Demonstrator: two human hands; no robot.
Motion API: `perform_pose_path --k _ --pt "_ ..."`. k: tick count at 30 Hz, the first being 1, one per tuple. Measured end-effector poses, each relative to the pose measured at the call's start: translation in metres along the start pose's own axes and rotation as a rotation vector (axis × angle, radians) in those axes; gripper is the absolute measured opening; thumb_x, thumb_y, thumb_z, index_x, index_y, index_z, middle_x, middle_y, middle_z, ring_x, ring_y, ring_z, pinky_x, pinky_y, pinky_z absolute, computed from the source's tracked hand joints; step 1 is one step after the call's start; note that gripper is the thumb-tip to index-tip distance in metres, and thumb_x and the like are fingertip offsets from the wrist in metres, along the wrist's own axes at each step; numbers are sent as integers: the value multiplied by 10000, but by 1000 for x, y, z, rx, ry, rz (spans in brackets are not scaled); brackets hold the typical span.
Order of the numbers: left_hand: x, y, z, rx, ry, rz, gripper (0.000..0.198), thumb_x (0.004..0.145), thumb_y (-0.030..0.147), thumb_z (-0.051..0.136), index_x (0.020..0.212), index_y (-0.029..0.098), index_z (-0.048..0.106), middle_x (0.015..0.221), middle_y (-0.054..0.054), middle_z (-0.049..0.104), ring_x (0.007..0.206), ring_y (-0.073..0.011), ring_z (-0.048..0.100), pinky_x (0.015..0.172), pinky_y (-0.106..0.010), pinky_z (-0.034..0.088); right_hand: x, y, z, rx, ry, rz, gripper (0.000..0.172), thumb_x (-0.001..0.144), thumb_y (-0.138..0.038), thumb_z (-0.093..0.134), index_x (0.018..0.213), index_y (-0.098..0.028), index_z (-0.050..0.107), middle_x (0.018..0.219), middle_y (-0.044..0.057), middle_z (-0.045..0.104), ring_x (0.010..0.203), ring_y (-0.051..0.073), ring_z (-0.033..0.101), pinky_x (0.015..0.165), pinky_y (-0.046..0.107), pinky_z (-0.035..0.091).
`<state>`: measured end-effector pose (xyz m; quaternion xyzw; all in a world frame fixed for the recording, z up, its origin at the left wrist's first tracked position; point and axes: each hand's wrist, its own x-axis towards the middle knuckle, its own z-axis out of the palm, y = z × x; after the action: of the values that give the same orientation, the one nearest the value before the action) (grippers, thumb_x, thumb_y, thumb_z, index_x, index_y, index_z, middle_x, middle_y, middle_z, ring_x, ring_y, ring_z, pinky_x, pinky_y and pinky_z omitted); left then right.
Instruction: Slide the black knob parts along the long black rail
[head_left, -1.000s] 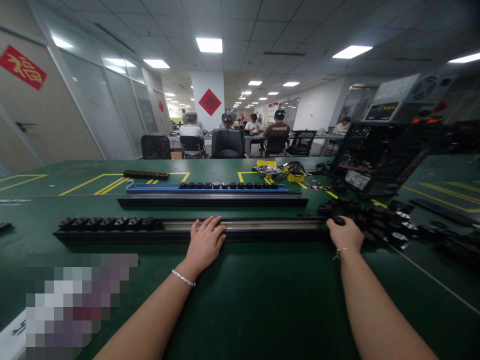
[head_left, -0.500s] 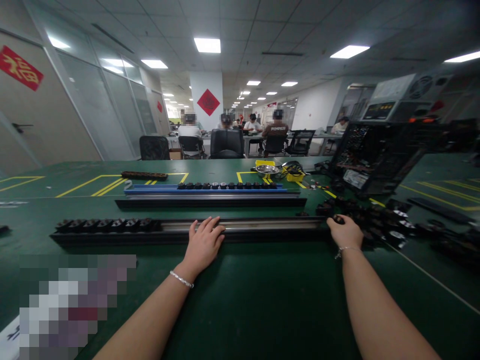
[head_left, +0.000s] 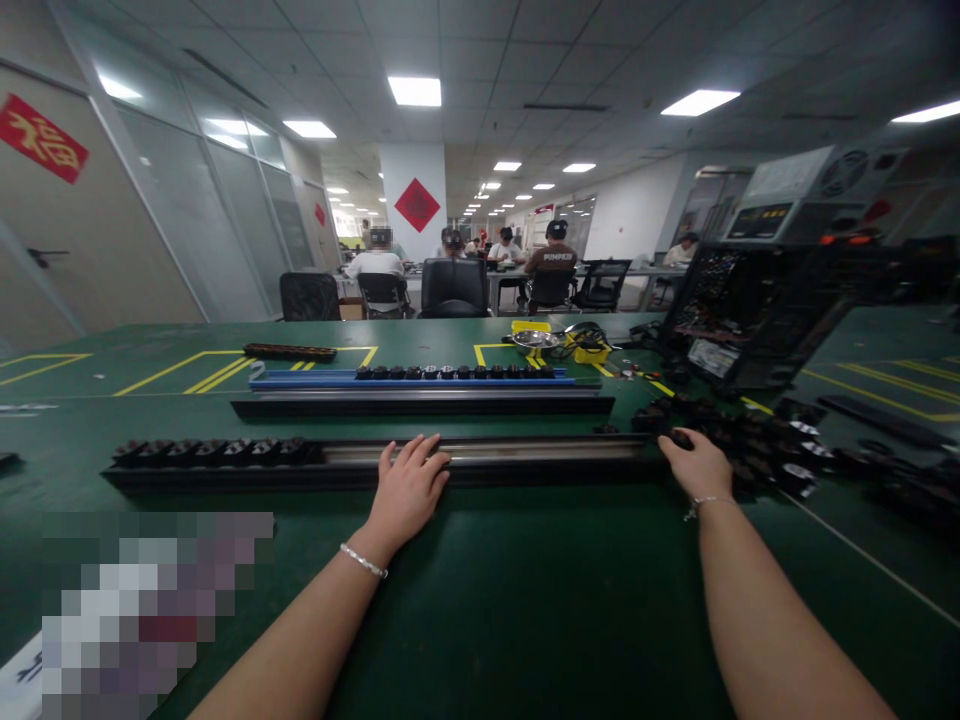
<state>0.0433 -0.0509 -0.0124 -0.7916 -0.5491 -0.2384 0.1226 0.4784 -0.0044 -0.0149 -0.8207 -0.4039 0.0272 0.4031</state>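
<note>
A long black rail (head_left: 540, 472) with a pale metal channel lies across the green table in front of me. A row of several small black blocks (head_left: 210, 453) sits in its left part. My left hand (head_left: 407, 492) rests on the middle of the rail, fingers spread, holding nothing. Just past the rail's right end, my right hand (head_left: 703, 470) is closed around a small black block (head_left: 681, 438), mostly covered by the fingers. Beside that hand lies a pile of loose black parts (head_left: 757, 440).
Behind the rail lie another black rail (head_left: 420, 407) and a blue rail (head_left: 307, 378) bearing black blocks. An open computer case (head_left: 750, 320) stands at the right back, near a metal bowl (head_left: 535, 341). A blurred-out item (head_left: 135, 620) lies front left. People sit in the background.
My right hand has shifted slightly right with the small black block, a little away from the rail's end. My left hand has stayed on the rail.
</note>
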Motion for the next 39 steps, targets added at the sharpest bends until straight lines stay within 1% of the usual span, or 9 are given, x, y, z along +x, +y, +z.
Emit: perform_pose_path --k 7,14,16,19,22,28,33,36,39 --pt "0 0 1 8 14 10 258 897 331 410 1052 306 615 1335 -22 535 1263 -251 436 1059 -544 218 11 12 3 43 -12 -53 456 644 -476 589 976 -181 689 913 96 666 836 247 581 761 363 451" --pt "0 0 2 8 11 10 254 898 322 412 1048 295 615 1341 -35 529 1270 -255 427 1062 -551 203 10 11 3 55 -3 -57 448 639 -477 593 956 -175 691 906 107 665 834 256 577 773 382 450" --pt "0 0 1 3 11 9 253 896 319 415 1048 293 616 1339 -35 531 1268 -257 430 1061 -554 209 10 12 2 44 12 -41 444 641 -473 594 957 -175 686 911 109 663 835 259 576 782 389 450" --pt "0 2 0 -3 12 6 252 896 316 412 1043 296 616 1338 -27 532 1268 -257 432 1059 -560 215 13 19 -2 23 72 25 423 650 -449 590 963 -178 675 912 109 660 818 255 576 788 397 452" --pt "0 2 0 -9 11 0 251 897 316 409 1038 298 616 1337 -23 533 1268 -259 431 1058 -567 213 16 27 -3 -1 88 68 411 638 -432 606 956 -180 675 870 110 657 783 257 573 757 397 459" --pt "-1 1 1 -11 18 1 251 892 317 417 1041 301 620 1332 -26 538 1264 -259 436 1063 -565 207 15 29 2 -105 -12 72 469 663 -471 603 1032 -187 663 934 124 657 827 284 582 736 394 454" --pt "-1 2 1 -9 29 -3 242 885 322 431 1026 301 626 1323 -24 545 1256 -257 445 1061 -558 215 22 30 7 -205 -33 25 468 696 -470 589 1051 -174 661 950 132 661 868 293 589 761 387 450" --pt "0 2 1 -12 30 -3 239 884 321 434 1029 305 623 1324 -23 545 1255 -256 445 1059 -558 216 29 32 9 -260 -51 50 522 705 -499 578 1105 -170 641 990 151 654 891 310 589 740 398 456" --pt "0 1 2 -18 30 -3 245 885 323 433 1057 311 608 1331 -16 539 1262 -252 438 1061 -556 214 31 30 9 -275 -28 86 568 720 -496 561 1196 -186 588 1032 170 637 902 325 586 715 417 460"
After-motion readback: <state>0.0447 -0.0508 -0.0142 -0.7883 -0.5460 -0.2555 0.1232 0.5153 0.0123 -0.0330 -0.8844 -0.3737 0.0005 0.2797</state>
